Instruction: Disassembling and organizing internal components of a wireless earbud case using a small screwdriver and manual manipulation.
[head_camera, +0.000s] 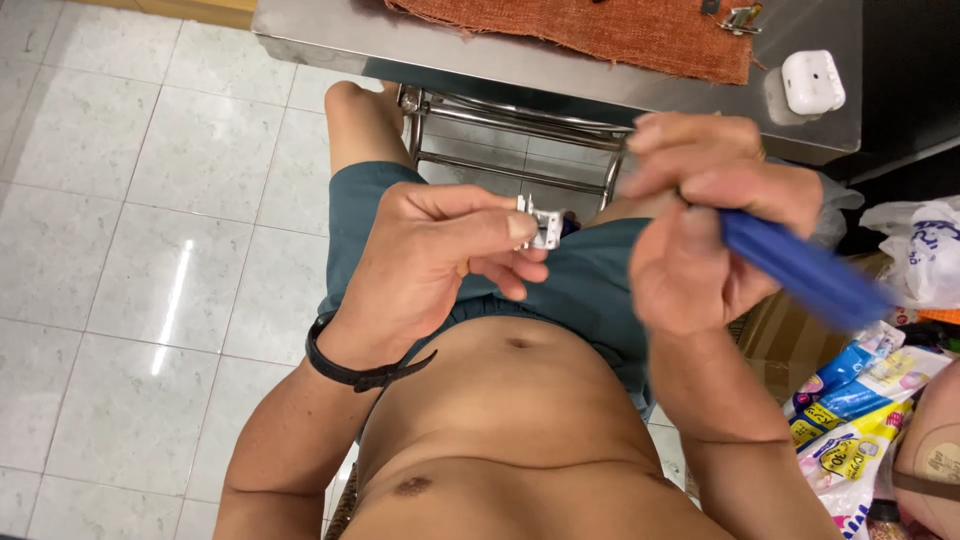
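— What did you have in the left hand (425, 262)?

— I pinched a small white plastic part (541, 223) between thumb and fingertips, grip closed on it. It sat in the air over my lap, below the near edge of the steel counter (500, 60), not touching the counter at all.

— And the right hand (700, 215)?

— Closed too, wrapped round a blue tool handle (800, 268) that stuck out toward my right. The handle was blurred, and my fingers hid the working end, so I couldn't tell whether it touched the white part. The two hands were near each other, the part between them.

— What else was around?

— An orange woven cloth (600, 30) lay on the counter, running to its far edge, and a small white case (812, 80) stood near the counter's right-hand corner. A little metal piece (740, 17) rested at the cloth's right end. I wore a black band (350, 368) on the left wrist. Printed plastic bags (860, 400) lay on the floor to my right, and pale tiles (150, 250) covered the floor on my left.
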